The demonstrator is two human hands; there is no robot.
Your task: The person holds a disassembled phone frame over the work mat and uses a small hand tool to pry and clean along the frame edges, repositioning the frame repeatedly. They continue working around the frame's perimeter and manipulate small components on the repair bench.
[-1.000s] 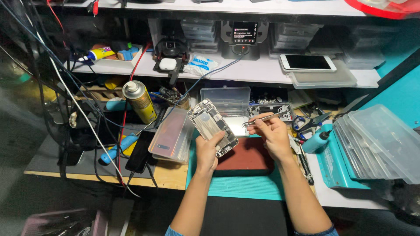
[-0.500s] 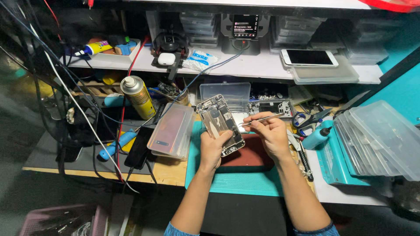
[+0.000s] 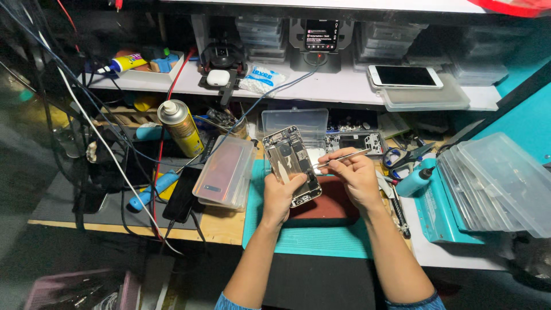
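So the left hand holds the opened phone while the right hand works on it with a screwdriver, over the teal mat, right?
Not quite. In the head view the right hand holds thin metal tweezers, not a screwdriver. The rest stands: the left hand holds the opened phone over the teal mat.

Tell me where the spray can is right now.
In the head view, the spray can stands upright at left, beside the stacked clear cases, left of the opened phone.

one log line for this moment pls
left hand: holds opened phone, tilted | right hand: tweezers tip at phone | under: brown pad on teal mat | left of phone: spray can
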